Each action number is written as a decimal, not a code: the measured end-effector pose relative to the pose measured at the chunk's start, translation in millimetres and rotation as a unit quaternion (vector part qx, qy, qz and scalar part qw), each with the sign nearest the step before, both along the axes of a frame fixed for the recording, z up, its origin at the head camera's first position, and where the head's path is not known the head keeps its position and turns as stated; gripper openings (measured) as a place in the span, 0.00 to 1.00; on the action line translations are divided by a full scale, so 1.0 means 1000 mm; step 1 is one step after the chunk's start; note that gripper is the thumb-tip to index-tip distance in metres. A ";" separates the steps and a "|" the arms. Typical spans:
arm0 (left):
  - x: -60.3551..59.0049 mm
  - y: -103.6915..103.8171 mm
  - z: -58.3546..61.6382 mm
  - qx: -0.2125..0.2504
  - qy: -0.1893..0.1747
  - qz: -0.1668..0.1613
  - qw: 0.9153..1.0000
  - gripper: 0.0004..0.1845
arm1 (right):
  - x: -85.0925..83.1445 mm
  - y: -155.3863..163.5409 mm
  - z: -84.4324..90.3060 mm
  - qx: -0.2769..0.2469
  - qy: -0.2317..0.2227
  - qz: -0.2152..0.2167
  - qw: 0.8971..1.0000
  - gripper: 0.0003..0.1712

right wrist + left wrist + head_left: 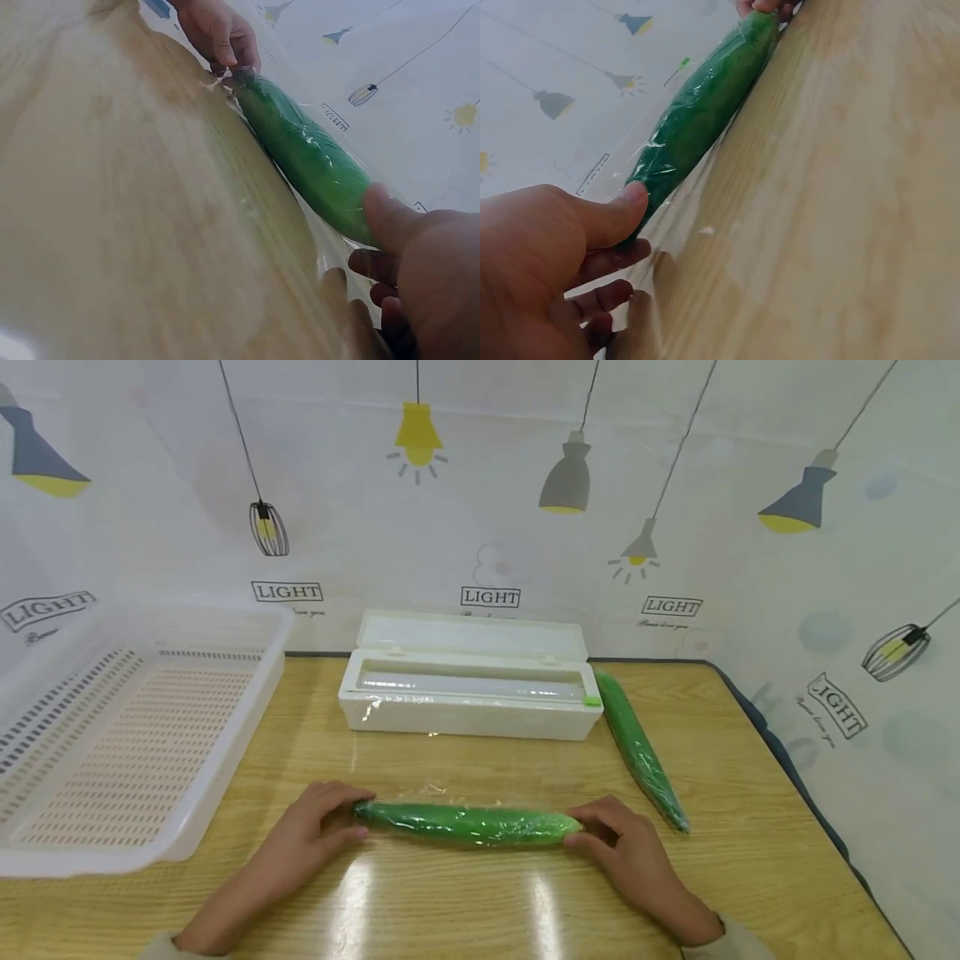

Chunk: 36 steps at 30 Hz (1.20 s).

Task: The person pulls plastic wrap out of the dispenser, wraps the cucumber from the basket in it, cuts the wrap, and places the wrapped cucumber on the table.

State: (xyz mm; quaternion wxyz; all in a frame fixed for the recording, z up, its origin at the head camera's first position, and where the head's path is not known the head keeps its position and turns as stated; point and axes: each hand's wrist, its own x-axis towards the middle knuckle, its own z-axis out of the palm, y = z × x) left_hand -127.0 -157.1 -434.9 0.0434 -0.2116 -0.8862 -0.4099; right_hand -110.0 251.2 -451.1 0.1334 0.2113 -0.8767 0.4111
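Head view shows the cucumber (465, 823) lying mid-table in cling film, left hand (318, 828) and right hand (622, 847) each pinching an end – looks like the wrapping step. I'd guess the loose film ends need twisting or tucking next – wrap box (468, 693) sits behind.

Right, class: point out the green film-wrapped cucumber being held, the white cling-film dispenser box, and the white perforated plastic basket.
green film-wrapped cucumber (465, 823), head view, middle.
white cling-film dispenser box (465, 718), head view, front wall.
white perforated plastic basket (225, 760), head view, right rim.
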 end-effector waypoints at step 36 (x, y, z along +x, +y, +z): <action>-0.002 0.007 0.001 0.104 -0.118 0.047 0.987 0.12 | -0.008 -0.001 -0.001 -0.005 -0.060 -0.016 0.998 0.21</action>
